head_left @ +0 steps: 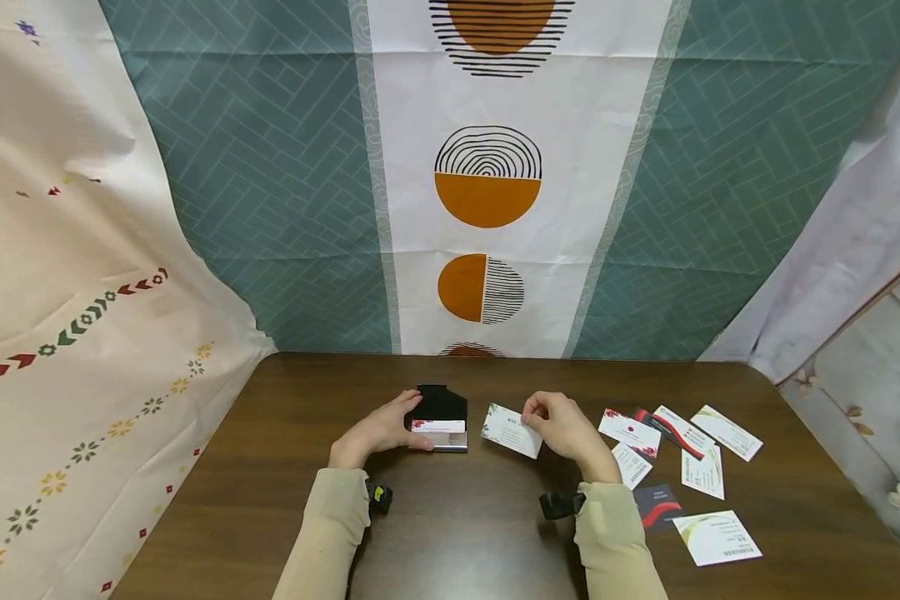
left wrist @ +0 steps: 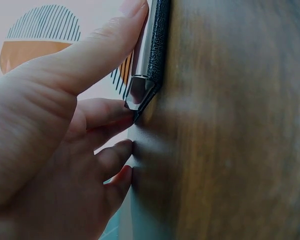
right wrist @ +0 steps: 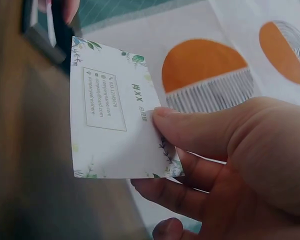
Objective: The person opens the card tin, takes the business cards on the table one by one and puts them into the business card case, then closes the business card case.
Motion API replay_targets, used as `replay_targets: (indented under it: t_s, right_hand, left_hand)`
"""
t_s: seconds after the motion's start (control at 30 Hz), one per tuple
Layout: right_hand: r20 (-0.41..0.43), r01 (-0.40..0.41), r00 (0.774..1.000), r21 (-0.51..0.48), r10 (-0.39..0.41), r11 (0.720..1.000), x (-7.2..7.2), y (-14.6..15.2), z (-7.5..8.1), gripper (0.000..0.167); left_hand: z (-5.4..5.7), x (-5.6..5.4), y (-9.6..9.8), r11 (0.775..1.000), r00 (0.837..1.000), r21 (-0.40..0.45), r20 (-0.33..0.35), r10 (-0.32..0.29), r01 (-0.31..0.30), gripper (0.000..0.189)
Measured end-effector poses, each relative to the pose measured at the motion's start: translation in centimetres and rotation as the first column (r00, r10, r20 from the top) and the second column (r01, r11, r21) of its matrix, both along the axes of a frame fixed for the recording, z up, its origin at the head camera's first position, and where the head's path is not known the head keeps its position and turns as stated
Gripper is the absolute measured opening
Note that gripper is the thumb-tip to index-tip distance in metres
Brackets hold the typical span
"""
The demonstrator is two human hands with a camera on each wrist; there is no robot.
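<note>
A black business card holder lies with its lid up on the table, a white-and-red card showing inside. My left hand grips its left side, the thumb along the front edge and fingers behind. In the left wrist view the holder's metal edge and black textured cover show by the thumb. Between thumb and fingers my right hand pinches a white business card with green leaf corners, just right of the holder. Its printed side faces the right wrist camera.
To the right several business cards lie spread and partly overlapping, among them a red-flowered card, a dark card and a white card. The brown table ends at a hanging patterned cloth behind.
</note>
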State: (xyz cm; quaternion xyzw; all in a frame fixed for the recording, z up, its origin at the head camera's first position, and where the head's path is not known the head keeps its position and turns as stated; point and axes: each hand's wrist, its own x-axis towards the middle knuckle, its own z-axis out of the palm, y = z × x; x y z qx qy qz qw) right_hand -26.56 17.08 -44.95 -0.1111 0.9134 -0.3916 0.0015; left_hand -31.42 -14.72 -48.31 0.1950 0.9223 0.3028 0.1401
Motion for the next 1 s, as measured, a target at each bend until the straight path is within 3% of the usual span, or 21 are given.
replay_targets:
  t_s: [0.43,0.73,1.0]
  right_hand:
    - [-0.05,-0.104,0.994,-0.025,0.102,0.994,-4.4,-4.6,2.0,0.01]
    - [-0.087,-0.089,0.992,-0.023,0.087,0.996,-5.8,-6.9,0.9,0.01]
    - [-0.133,-0.108,0.986,-0.053,0.1,0.993,-6.9,-8.7,-1.3,0.007]
  left_hand:
    - [0.1,-0.3,0.2,1.0,1.0,-0.01,0.007,0.007,-0.007,0.1]
    - [-0.2,-0.4,0.6,1.0,1.0,-0.013,0.008,0.005,-0.005,0.099]
    - [-0.2,-0.3,0.2,1.0,1.0,-0.006,0.006,0.001,-0.001,0.098]
